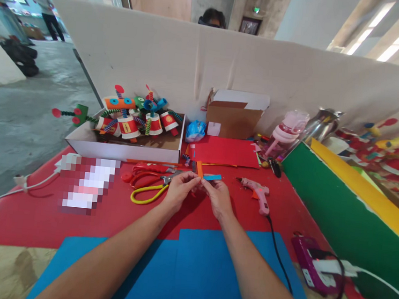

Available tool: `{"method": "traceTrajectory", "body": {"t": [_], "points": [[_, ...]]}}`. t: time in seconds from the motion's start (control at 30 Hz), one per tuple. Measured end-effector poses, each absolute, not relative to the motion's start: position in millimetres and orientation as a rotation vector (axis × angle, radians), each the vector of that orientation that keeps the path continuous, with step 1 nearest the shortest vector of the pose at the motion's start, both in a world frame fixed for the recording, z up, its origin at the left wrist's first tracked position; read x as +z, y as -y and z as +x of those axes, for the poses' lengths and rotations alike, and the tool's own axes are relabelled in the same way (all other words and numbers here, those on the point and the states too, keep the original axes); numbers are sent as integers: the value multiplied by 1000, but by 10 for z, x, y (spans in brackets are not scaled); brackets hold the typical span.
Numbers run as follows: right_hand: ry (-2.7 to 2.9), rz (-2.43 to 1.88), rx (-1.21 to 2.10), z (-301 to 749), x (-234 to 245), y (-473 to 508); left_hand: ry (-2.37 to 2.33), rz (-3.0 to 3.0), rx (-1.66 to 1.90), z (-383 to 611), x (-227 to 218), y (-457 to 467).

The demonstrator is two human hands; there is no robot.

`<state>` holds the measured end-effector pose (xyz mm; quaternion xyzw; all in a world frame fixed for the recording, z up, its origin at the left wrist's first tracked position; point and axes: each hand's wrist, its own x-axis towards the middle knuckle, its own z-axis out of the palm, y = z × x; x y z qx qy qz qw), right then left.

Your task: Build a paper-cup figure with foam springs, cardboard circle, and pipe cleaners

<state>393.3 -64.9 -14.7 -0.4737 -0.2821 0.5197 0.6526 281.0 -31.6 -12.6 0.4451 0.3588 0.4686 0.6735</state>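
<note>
Narrow orange paper strip (200, 169) and short blue paper strip (213, 177) sit mid-view on my feed, at the fingertips, just above the red-covered table (153, 222). From the left, I make out a shallow, open-topped white cardboard box (125, 151); several paper-cup puppets (128, 127) with coiled, coloured limbs lean together in it, and one green head (80, 115) juts past its left wall. Next comes a hand tool with one red and one yellow handle (166, 180), lying beside the left hand (179, 192). That hand has thumb and forefinger pinched on the orange strip's near end; the strip's long axis runs away from the wearer, far end tipped slightly left. The right hand (220, 199) pinches the left end of the blue strip, which lies crosswise over the fingers, free end pointing right. Fingers cover where the strips meet, so I can't tell whether they are joined. Behind stands a brown cardboard box with a white flap (235, 120), contents hidden from me. Further right lie a pink glue gun (258, 191), nozzle leftward, then a pink plastic bottle (283, 136) and a silver metal jug (321, 126).
</note>
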Motion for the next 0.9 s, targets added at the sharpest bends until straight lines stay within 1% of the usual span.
{"method": "traceTrajectory", "body": {"t": [0.9], "points": [[627, -1060, 1182, 3908, -144, 651, -821, 1032, 1061, 2802, -124, 329]]}}
